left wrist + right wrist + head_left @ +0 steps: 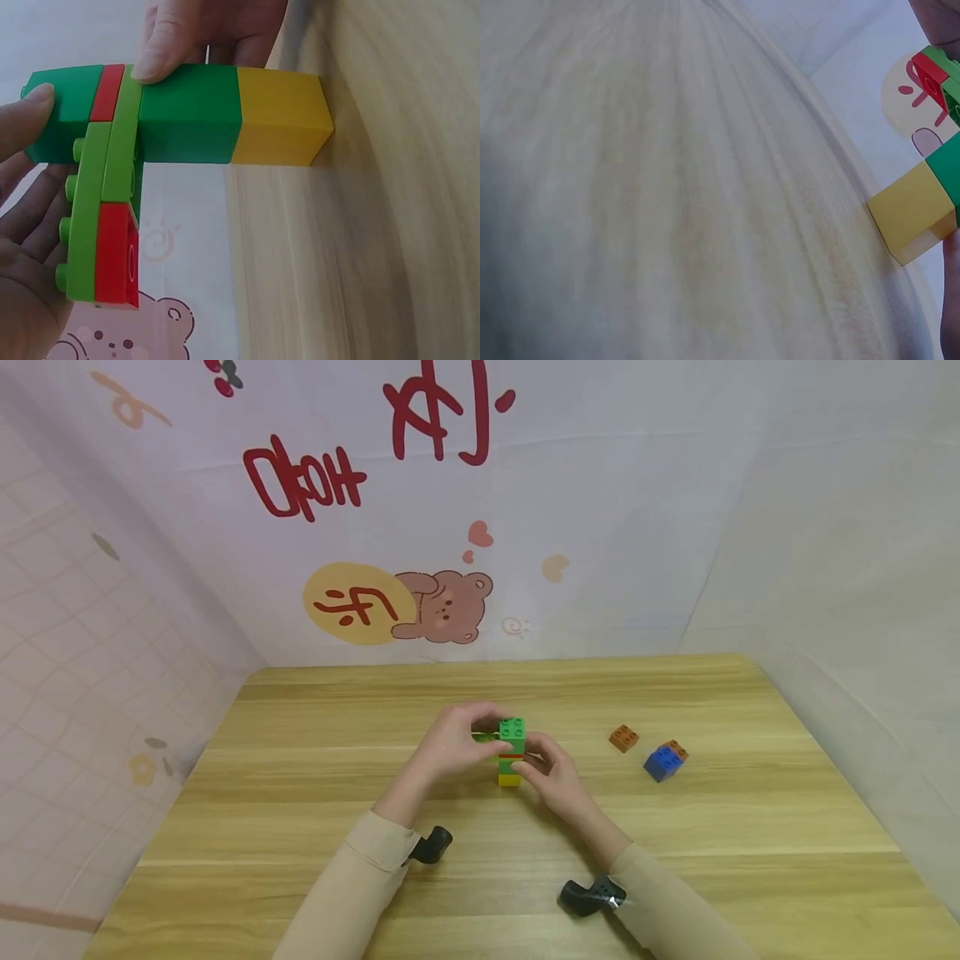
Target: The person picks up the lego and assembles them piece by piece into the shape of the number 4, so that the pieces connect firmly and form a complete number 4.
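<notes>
A tower of toy building bricks stands upright on the table. At its base is a yellow brick [281, 116], with a dark green brick [191, 112] on it. Above come thin light green and red layers, topped by another green brick [512, 737]. From those layers an arm of light green plates [88, 210] juts to the left, with a red plate [112, 251] under its end. My left hand [459, 745] grips the top green brick between thumb and fingers. Lower down, my right hand [557, 778] pinches the tower at the lower green brick; its far fingers are partly hidden.
To the right on the wooden table [300, 827] lie a brown brick [624, 738], a blue brick [663, 765] and another brown brick [677, 748] touching the blue one. A printed cloth wall [615, 510] rises behind the table's back edge.
</notes>
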`<state>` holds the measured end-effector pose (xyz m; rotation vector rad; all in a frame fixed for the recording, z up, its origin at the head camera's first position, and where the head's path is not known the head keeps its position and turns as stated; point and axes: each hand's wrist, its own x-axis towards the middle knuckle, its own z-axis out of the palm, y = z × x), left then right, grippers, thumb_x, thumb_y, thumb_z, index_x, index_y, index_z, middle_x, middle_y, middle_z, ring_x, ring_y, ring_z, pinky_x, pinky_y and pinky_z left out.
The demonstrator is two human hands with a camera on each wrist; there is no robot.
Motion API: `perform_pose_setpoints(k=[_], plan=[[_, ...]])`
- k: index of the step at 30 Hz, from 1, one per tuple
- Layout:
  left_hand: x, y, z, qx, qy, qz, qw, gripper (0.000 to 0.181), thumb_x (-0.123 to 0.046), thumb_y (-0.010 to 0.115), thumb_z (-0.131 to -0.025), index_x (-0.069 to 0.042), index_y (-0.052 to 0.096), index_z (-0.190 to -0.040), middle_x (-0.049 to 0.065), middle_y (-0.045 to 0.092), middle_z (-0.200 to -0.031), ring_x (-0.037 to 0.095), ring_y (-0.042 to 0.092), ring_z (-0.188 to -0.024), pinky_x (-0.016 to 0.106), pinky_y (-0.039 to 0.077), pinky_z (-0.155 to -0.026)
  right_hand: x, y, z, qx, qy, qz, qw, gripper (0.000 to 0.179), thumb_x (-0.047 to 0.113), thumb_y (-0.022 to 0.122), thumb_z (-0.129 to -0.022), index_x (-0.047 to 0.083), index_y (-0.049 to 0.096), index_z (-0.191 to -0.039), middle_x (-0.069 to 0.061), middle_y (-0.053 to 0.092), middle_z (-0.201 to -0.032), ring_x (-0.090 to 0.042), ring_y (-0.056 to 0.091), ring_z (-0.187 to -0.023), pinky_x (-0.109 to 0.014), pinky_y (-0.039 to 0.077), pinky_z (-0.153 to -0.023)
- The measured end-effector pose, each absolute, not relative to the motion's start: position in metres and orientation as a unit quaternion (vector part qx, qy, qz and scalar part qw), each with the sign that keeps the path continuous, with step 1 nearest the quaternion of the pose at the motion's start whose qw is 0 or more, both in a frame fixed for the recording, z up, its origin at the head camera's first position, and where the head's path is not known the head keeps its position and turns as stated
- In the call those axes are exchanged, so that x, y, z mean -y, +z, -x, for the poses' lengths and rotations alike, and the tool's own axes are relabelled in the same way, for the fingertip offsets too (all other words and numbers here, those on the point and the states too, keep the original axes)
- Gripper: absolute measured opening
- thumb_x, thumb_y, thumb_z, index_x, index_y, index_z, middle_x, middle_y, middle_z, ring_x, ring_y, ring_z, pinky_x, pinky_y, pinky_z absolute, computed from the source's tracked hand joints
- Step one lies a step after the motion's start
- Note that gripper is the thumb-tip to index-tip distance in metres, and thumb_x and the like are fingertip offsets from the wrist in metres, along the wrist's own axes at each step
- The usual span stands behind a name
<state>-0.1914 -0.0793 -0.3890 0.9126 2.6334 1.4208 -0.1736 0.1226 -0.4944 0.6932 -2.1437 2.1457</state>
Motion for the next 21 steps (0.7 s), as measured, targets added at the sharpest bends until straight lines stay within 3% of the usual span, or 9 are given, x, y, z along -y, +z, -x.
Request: perform_pose_setpoints(k=[21], plan=[[0.0799,-0.3905,0.1960,-0.850,0.420,-0.320,0.005,0.032,-0.010,0.082,-0.082,-0.011,0.068,-0.111,-0.002,0.070,-0.101,0.012,0.067,-0.096,0.029,0.053,-0.089,-0.1223,-0.4930,0.1735,0.694,0.685,-0.219,0.019,0.035,-0.003,0.066,-0.092,-0.006,0.056,-0.126,-0.019,0.057,-0.124,-0.021,0.057,-0.116,-0.033,0.047,-0.101]])
